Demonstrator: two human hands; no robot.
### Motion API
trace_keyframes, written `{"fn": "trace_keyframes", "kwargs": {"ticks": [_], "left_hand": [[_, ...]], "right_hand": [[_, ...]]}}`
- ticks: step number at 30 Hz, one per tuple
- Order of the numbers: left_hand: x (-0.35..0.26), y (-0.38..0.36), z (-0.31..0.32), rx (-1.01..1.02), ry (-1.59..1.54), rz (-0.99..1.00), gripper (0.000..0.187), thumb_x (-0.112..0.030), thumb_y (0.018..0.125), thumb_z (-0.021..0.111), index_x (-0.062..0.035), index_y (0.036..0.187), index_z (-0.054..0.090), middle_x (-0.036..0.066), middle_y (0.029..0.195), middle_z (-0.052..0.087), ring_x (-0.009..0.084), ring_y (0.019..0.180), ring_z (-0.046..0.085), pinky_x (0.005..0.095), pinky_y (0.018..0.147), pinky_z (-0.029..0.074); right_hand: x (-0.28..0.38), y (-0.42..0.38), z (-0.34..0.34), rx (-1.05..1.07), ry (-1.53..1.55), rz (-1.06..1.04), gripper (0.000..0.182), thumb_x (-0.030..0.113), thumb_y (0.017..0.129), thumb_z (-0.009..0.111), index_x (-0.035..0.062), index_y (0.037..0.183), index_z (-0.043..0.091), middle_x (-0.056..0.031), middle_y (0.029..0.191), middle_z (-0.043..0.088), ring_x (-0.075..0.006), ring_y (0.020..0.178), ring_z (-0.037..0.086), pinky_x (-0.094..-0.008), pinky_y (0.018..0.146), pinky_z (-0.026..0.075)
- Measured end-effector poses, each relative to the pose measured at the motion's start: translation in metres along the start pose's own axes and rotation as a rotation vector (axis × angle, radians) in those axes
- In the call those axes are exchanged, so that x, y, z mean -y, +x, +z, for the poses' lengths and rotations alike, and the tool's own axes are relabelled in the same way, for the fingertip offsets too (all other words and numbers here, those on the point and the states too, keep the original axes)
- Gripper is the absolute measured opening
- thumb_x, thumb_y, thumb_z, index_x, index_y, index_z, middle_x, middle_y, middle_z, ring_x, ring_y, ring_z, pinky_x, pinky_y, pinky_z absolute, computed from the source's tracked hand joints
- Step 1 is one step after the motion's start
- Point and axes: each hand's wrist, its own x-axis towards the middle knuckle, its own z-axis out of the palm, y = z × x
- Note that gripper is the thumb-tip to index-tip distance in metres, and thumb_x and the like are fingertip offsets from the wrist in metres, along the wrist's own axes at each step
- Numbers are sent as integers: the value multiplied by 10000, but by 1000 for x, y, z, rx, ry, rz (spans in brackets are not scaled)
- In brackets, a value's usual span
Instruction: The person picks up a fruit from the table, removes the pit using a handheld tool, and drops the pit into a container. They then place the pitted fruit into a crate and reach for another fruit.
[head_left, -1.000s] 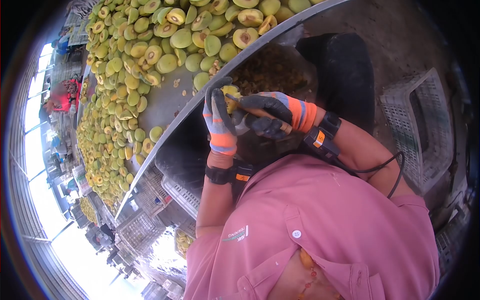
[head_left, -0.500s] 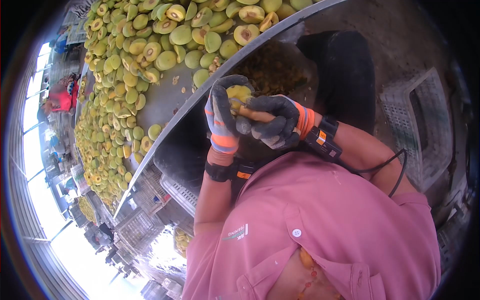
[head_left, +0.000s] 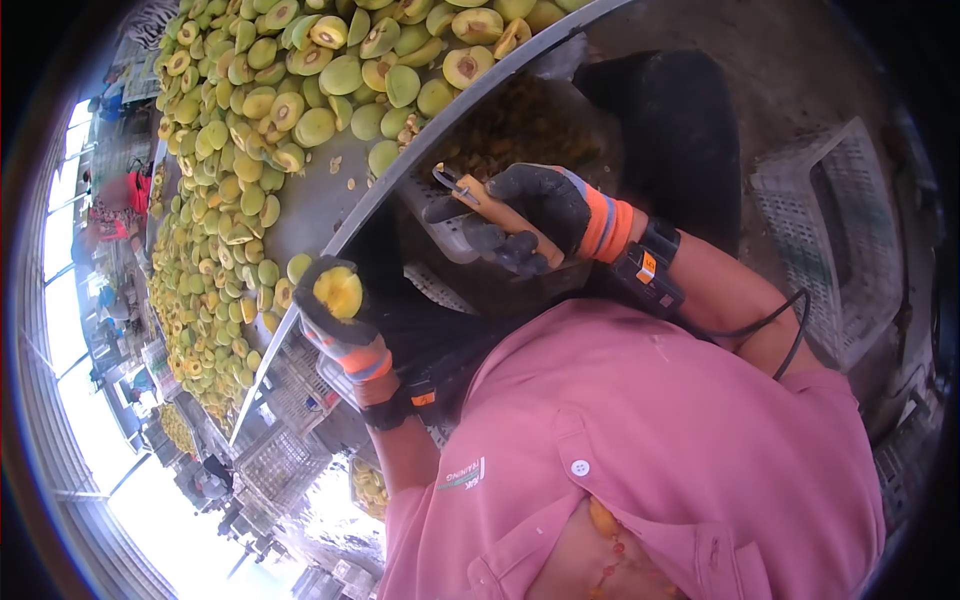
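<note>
My left hand (head_left: 335, 305), in a grey-and-orange work glove, is closed around a yellow stone-fruit half (head_left: 338, 291), its cut face turned up, beside the table edge. In my right hand (head_left: 545, 215), gloved the same way, is a pitting tool with a wooden handle (head_left: 510, 219) and a small metal loop (head_left: 446, 176) at its tip. The loop points up and left, apart from the fruit. Many green-yellow fruit halves (head_left: 315, 127) are heaped on the metal table (head_left: 310, 205), some with brown stones in them.
The table's raised rim (head_left: 440, 120) curves between me and the heap. Below it lies a container of dark scraps (head_left: 525, 130). A white plastic crate (head_left: 850, 250) stands at right, with more crates (head_left: 280, 450) at lower left. A person in red (head_left: 138, 192) is at far left.
My hands have come apart. The left carried the fruit half left and down to the table edge; the right stayed near its place, its tool now free of the fruit.
</note>
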Motion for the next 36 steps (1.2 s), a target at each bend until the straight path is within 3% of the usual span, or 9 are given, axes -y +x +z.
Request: {"fn": "trace_keyframes", "kwargs": {"ticks": [2,5,11,15,17,19,24,32,36], "left_hand": [[4,-4,-20,-20,2,1,315,-234,1003,401,9,1064,592,97,930,631,190,886,609,304,773,520],[1,-13,-44,-38,798,401,263,-192,976,454,11,1078,586,98,960,627,182,909,609,296,774,532],[32,-39,-110,-237,608,15,263,-155,904,545,2,1113,575,84,1031,619,184,918,616,278,772,549],[69,-51,-148,-320,383,-177,479,-39,688,728,-32,1136,559,125,1036,637,304,918,625,367,809,530],[75,-52,-150,-273,452,-167,482,-41,676,727,-47,1127,558,116,1037,637,300,925,627,371,804,532],[79,-51,-148,-254,479,-168,479,-43,666,726,-61,1115,560,110,1035,639,299,930,628,373,801,536],[76,-50,-142,-354,395,-162,365,-310,990,495,17,1113,601,70,1003,615,153,918,597,282,794,527],[126,-79,-195,-629,94,-392,417,-360,918,609,27,1074,628,73,932,639,181,804,621,304,658,548],[178,-110,-239,-421,754,-835,399,-366,923,581,21,1006,638,108,910,635,197,806,605,340,751,504]], "right_hand": [[0,3,-2,17,-6,0,535,383,944,471,-52,1254,490,-55,780,540,-105,523,475,-224,497,425],[-3,3,1,-13,-165,-40,520,338,931,502,-47,1280,485,-58,815,558,-105,561,492,-229,533,435],[-11,15,-6,-434,-1230,-362,357,124,809,705,23,1138,610,-64,979,655,-117,860,609,-249,749,482],[-12,17,1,-471,-1571,-522,367,120,793,696,17,1134,609,-91,1009,661,-158,899,618,-283,835,481],[-9,17,4,-510,-1651,-535,373,115,781,698,16,1129,609,-106,1018,661,-175,916,620,-292,866,474],[-9,20,-4,-504,-1652,-621,353,147,754,710,48,1082,624,-100,940,659,-188,848,618,-299,806,480],[-11,18,-7,-542,-1589,-590,333,164,745,715,61,1051,634,-91,904,662,-185,813,618,-303,770,484],[-14,21,-7,-506,-1403,-472,389,120,773,720,26,1130,598,-79,984,653,-155,920,600,-301,876,463],[-17,23,-8,-552,-1405,-466,353,121,794,717,39,1113,593,-56,939,643,-125,852,600,-275,775,484]]}}
